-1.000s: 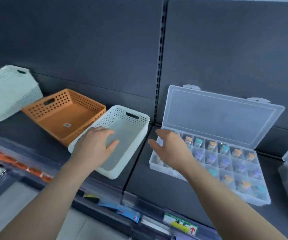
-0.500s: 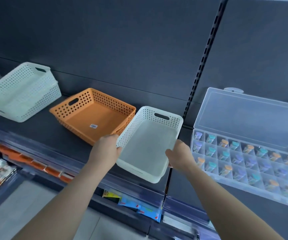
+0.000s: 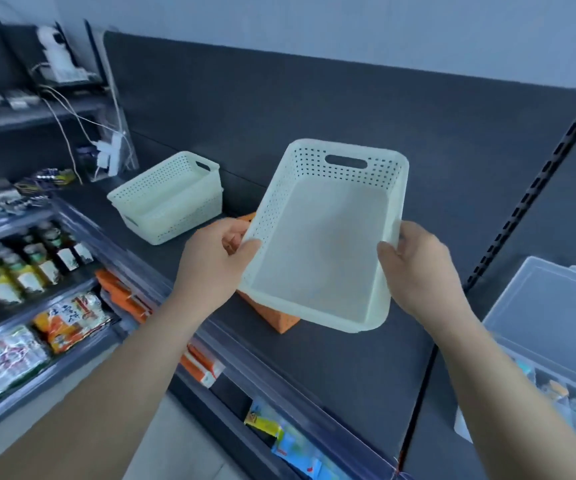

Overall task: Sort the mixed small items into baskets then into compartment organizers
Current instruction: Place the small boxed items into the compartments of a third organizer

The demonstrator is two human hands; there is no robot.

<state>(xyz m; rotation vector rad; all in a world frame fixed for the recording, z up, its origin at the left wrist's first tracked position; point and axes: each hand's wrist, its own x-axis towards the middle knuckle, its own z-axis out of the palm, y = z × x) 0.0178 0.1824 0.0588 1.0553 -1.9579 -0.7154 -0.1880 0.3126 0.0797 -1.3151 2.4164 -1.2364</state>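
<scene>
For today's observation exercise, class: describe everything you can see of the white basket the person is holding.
The white basket looks like thin moulded plastic: rectangular, rounded corners, perforated walls, a plain solid floor and an oval handle slot in its far end wall. It is empty. Both hands hold it off the shelf, tilted with its open side toward the camera: the left hand grips the left wall, the right hand the right wall. It partly hides an orange basket behind it.
</scene>
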